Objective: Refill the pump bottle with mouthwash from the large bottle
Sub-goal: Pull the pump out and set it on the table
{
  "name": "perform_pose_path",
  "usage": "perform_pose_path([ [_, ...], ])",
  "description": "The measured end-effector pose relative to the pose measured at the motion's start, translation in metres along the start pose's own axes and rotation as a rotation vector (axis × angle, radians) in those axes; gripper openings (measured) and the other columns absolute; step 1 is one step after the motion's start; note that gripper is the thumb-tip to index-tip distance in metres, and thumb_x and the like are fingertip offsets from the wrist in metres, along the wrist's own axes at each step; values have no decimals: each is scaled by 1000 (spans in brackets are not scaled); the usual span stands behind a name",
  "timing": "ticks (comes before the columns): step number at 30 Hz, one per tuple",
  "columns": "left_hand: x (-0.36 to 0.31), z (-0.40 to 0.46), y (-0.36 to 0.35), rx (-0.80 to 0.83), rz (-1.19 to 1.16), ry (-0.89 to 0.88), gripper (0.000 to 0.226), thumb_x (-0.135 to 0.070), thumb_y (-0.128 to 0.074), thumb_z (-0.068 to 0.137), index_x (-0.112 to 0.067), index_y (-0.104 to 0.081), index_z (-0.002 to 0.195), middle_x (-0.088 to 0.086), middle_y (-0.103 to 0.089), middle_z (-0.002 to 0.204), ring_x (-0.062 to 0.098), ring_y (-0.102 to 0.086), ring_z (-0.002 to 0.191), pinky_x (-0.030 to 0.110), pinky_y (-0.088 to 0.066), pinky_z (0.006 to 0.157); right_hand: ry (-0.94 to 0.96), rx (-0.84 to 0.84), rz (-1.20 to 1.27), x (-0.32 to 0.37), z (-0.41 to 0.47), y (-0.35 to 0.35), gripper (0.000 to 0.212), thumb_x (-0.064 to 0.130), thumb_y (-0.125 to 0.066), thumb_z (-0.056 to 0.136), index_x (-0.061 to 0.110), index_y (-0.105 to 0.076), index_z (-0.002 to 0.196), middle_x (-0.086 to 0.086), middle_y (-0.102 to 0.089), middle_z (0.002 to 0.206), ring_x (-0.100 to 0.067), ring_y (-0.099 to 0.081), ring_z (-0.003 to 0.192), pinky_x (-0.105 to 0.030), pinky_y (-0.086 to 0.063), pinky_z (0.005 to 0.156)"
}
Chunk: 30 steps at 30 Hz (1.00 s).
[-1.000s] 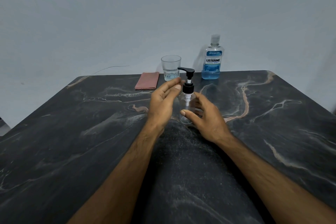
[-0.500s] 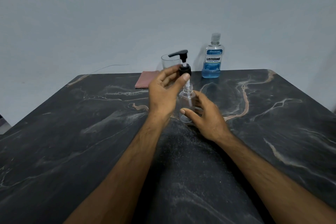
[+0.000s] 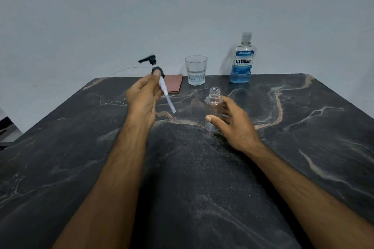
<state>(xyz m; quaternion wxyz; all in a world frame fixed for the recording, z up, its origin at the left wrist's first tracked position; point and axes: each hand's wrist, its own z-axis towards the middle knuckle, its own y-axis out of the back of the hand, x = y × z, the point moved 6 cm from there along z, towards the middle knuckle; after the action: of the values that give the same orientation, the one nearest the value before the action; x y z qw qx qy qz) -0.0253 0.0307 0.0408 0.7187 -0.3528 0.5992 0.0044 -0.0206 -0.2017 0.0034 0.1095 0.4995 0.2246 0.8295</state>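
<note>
The pump [image 3: 159, 83] was out of the bottle [image 3: 212, 107] and held in the left hand [image 3: 143, 101], whose grip was pinched on the black collar, thumb tip against it. Its long axis ran slantwise: black spout up and to the left, the pale dip tube pointing down and right toward the bottle, its tip hanging above the counter [image 3: 303, 127] and clear of the bottle's side. The bottle stood upright and empty in the middle of the counter, neck open. The right hand [image 3: 232, 123] cupped it from the right, thumb pressed low on the near wall and fingers curled round behind.

The large bottle [image 3: 242, 58] stood at the far edge, beyond and a little right of the empty one, cap on, blue liquid only in its lower part. It lay on the right hand's side, so that hand seemed the nearer for fetching it, though it would first have to leave the empty bottle unsteadied. The left hand would need to set the pump down; bare counter lay beneath it.

A glass [image 3: 196, 69] with a little clear liquid stood at the far edge between the pump and the large bottle, and a pinkish cloth [image 3: 175, 85] lay just left of it, partly behind the pump. The glass was off the straight line to the large bottle, but near enough that a wide reach might clip it.
</note>
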Motion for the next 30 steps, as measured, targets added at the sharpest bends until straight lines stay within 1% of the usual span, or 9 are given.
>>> perform_pose_path([
  [4, 17, 6, 13, -37, 472, -43, 30, -25, -76, 79, -8, -66, 101, 2, -70, 86, 4, -66, 65, 14, -50, 54, -10, 3, -1, -1, 0, 0, 58, 33, -68, 86, 22, -44, 138, 4, -56, 135, -6, -53, 118, -27, -44, 100],
  [5, 21, 7, 12, -23, 565, -59, 28, -27, -77, 78, -9, -66, 97, 3, -70, 86, 7, -67, 66, 16, -51, 54, -9, 4, 0, -1, 0, 0, 58, 32, -69, 86, 22, -44, 138, 4, -56, 135, -6, -52, 118, -27, -44, 100],
  [7, 29, 6, 8, 6, 732, -83, 27, -30, -80, 75, -12, -66, 90, 3, -70, 89, 17, -68, 79, 28, -57, 67, -6, 9, 5, 0, 0, -1, 57, 32, -69, 86, 23, -44, 138, 5, -56, 135, -6, -53, 118, -27, -44, 100],
  [9, 36, 4, 4, 18, 879, -98, 28, -32, -81, 72, -15, -66, 87, 2, -69, 90, 18, -66, 84, 33, -56, 76, -5, 10, 12, 0, 0, -1, 57, 31, -69, 86, 23, -45, 137, 5, -57, 134, -5, -52, 118, -25, -43, 99],
  [13, 48, 1, -1, 36, 1071, -141, 25, -37, -81, 71, -22, -61, 74, -13, -60, 75, 1, -55, 70, 20, -42, 61, 7, 1, 14, 1, -1, -1, 56, 32, -69, 86, 23, -46, 136, 9, -58, 131, -3, -54, 117, -26, -46, 100],
  [15, 53, 1, -4, 52, 1111, -166, 25, -38, -81, 71, -20, -63, 75, -16, -56, 73, 1, -53, 71, 20, -40, 66, 4, 2, 11, 0, -1, 0, 58, 32, -69, 86, 22, -45, 137, 6, -59, 132, -6, -55, 119, -31, -47, 102],
  [19, 57, -2, -10, 58, 1119, -199, 28, -39, -80, 71, -17, -65, 76, -18, -55, 69, -5, -49, 66, 14, -32, 54, -4, 2, 16, -1, -1, -1, 59, 33, -70, 85, 21, -45, 138, 5, -58, 133, -8, -54, 121, -37, -47, 103],
  [23, 62, -5, -19, 111, 1130, -214, 28, -41, -79, 72, -22, -59, 74, -13, -58, 71, 3, -56, 71, 23, -45, 64, 3, 0, 18, 0, -1, -1, 58, 32, -70, 85, 22, -46, 137, 5, -59, 131, -7, -55, 120, -37, -48, 103],
  [30, 67, -7, -18, 111, 1127, -207, 30, -44, -79, 71, -19, -63, 75, -10, -63, 73, 6, -60, 73, 23, -48, 62, 7, 0, 27, -1, -1, -1, 58, 32, -71, 85, 21, -46, 137, 6, -59, 130, -6, -55, 119, -34, -48, 102],
])
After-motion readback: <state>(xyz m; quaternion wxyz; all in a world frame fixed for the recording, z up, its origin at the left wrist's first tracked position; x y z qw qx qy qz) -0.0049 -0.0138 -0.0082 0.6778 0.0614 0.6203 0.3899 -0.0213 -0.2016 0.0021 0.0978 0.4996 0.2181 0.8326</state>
